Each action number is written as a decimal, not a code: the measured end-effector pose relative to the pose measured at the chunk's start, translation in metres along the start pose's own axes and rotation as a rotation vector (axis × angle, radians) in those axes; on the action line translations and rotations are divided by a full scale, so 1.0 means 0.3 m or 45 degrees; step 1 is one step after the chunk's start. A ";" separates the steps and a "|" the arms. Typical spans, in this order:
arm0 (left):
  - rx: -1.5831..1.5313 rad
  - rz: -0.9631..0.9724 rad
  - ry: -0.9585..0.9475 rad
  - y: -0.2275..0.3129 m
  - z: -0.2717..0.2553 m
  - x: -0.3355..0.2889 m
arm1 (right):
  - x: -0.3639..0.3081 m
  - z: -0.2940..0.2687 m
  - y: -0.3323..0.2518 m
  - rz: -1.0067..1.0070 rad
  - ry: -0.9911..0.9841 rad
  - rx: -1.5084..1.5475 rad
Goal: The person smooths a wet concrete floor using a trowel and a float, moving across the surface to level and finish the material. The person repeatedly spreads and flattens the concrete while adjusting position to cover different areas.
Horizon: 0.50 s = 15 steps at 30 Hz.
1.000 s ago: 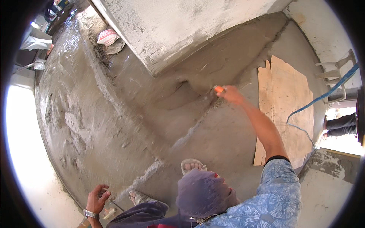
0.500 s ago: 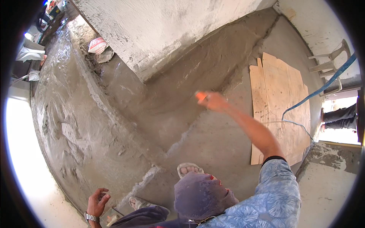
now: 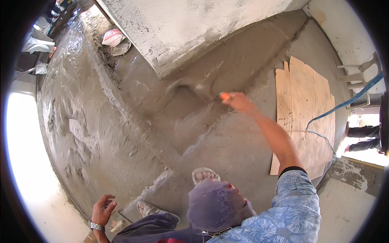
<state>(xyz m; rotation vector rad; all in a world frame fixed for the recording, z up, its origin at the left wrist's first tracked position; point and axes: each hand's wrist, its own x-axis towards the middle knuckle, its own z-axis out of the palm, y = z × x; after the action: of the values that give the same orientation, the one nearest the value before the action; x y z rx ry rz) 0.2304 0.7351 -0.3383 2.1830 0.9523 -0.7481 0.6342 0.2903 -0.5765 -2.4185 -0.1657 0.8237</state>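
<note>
My right hand [image 3: 240,102] grips the orange handle of a trowel [image 3: 225,96], arm stretched forward over wet grey cement [image 3: 174,117]. The blade is blurred and hard to make out against the cement. A curved ridge and a dark hollow [image 3: 184,92] show in the cement just left of the tool. At the lower left, my left hand [image 3: 104,208], with a metal watch on its wrist, hangs with loosely bent fingers apart and nothing visible in them. Beneath it lies a small pale object [image 3: 118,225], partly hidden.
A white wall corner [image 3: 162,71] juts in above the wet cement. Flat cardboard sheets [image 3: 308,105] cover the floor at right, a blue hose [image 3: 344,103] crossing them. A plastic chair [image 3: 360,75] stands beyond. A torn bag [image 3: 113,37] lies far left; another person's legs [image 3: 362,137] show at the doorway.
The view has shifted slightly, so the surroundings sit further right and mostly higher. The curved ridge and hollow now show beside the trowel. My left hand stays low, fingers still bent.
</note>
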 end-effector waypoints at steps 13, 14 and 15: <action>0.080 0.080 0.001 0.067 -0.014 0.009 | -0.050 -0.120 -0.087 0.157 -0.001 0.040; 0.076 0.087 0.004 0.078 -0.012 0.012 | -0.119 -0.025 -0.152 0.033 -0.095 -0.006; 0.070 0.120 0.005 0.097 -0.008 0.026 | -0.106 0.113 -0.075 -0.250 -0.059 -0.027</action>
<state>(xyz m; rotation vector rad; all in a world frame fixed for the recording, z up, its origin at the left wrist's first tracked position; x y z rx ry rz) 0.2582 0.7245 -0.3329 2.2607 0.8337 -0.7334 0.5900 0.3162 -0.5692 -2.3576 -0.4250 0.7918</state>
